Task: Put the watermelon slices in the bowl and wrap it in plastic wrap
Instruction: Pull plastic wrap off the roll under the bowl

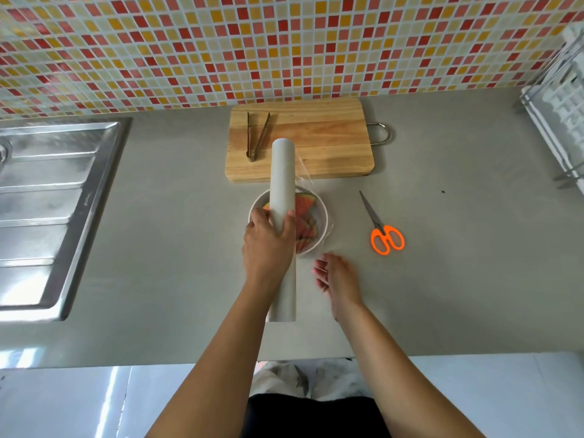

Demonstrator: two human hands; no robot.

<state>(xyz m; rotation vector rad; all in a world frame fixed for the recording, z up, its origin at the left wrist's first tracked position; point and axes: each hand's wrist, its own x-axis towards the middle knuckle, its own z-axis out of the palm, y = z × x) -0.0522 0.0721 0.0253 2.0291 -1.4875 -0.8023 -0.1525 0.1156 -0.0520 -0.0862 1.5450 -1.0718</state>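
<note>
Roll of plastic wrap (282, 172) in left hand (267, 241)

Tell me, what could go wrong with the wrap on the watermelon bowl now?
1. The right hand is open and seems not to pinch the film, so the loose sheet might slip off the bowl or cling to itself.
2. Only the left hand grips the plastic wrap roll above the bowl; if it dips, it could squash the watermelon slices.
3. The scissors lie off to the right, so reaching for them may let the film slacken.
</note>
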